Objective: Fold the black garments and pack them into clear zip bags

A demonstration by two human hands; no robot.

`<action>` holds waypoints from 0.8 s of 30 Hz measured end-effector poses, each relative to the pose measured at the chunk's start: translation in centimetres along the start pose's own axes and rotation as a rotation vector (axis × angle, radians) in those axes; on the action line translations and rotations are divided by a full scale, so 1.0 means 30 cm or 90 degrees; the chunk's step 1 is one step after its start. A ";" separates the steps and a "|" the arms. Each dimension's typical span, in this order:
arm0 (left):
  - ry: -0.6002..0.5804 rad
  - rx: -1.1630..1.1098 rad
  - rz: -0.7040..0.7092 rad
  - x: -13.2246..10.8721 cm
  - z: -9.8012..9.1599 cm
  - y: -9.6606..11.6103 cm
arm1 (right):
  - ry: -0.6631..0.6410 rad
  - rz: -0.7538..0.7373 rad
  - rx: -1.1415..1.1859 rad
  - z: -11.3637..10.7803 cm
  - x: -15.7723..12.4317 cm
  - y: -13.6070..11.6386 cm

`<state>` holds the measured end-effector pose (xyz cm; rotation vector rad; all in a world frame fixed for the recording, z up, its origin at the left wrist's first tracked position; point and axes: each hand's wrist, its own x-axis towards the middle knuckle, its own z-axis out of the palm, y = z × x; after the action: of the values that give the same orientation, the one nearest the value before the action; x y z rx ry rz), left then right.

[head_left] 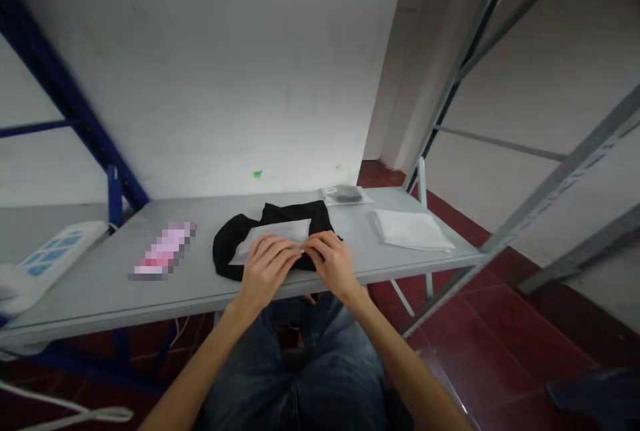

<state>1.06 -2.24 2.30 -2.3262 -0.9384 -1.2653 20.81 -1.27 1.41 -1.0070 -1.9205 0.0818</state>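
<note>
A black cloth (231, 237) lies on the grey table near its front edge, with a translucent plastic bag (280, 231) on top of it. Over the bag's right part, my left hand (267, 267) and my right hand (331, 261) meet at the fingertips. Both hands are closed in a pinch on the edge of the bag, where a small whitish bit shows between them. My fingers hide the details of that edge.
On the grey table (200, 294), a pixelated pink object (165, 252) lies left. A clear packet with something dark (345, 195) sits at the back, and white folded bags (413, 229) lie right. Metal frames (450, 97) stand at the right. A white box (55, 257) is far left.
</note>
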 end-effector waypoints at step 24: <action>-0.051 0.035 -0.066 -0.017 -0.072 -0.137 | -0.008 0.052 -0.159 -0.076 0.022 0.015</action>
<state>-3.27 -0.67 2.97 -2.3279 -1.1184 -1.1768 22.66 -1.28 2.94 -1.2524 -1.9333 -0.1080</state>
